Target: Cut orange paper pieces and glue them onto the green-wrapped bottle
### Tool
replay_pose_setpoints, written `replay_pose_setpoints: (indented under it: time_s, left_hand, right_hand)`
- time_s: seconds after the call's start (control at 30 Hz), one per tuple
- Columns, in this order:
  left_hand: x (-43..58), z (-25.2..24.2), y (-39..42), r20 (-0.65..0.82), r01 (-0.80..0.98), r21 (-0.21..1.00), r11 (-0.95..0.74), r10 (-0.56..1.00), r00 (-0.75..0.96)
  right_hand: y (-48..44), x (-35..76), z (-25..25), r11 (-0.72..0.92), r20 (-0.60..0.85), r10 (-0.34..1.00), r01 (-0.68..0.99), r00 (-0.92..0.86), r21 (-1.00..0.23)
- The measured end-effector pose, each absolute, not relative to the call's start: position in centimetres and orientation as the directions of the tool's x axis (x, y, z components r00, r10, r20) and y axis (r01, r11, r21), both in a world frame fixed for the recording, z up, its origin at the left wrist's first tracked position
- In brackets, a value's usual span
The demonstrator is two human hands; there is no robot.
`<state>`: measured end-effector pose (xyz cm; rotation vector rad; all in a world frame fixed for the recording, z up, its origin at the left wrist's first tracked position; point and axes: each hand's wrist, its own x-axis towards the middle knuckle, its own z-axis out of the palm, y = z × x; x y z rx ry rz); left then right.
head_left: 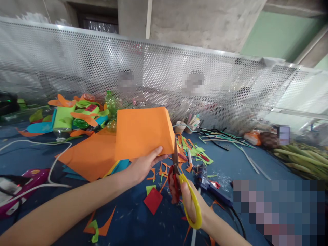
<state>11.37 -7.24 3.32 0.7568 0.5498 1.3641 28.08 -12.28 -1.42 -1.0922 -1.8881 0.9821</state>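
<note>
In the head view, my left hand (146,165) grips the lower edge of a folded orange sheet of paper (143,133), thumb in front and fingers behind. The sheet is held up above the table, its fold along the right side. My right hand (189,198) has its fingers through the handles of a pair of scissors (176,164), one handle yellow and one red. The blades point upward and lie right at the paper's right edge; whether they bite into it I cannot tell. Beneath both hands lie a red paper square (153,201) and orange offcuts (105,225).
Orange sheets (89,153) lie at left, near bottle-and-paper crafts (64,118). A glue gun (212,191) rests right of the scissors, among paper scraps (202,152). Cups of markers (192,124) stand before a perforated metal screen (217,82). A magenta device (33,184) sits far left.
</note>
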Motion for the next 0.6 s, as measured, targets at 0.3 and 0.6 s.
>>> replay_pose_setpoints:
  time_s: [0.3,0.6]
  left_hand:
    - [11.3,3.2,-7.3,0.095,-0.655,0.756,0.015,0.987,0.132]
    - [11.4,3.2,-7.4,0.071,-0.63,0.776,0.027,0.989,0.13]
  right_hand:
    - [-12.4,27.9,-1.6,0.356,0.236,0.904,0.323,-0.356,-0.877]
    - [-12.2,28.2,-2.4,0.335,0.223,0.918,0.341,-0.327,-0.879]
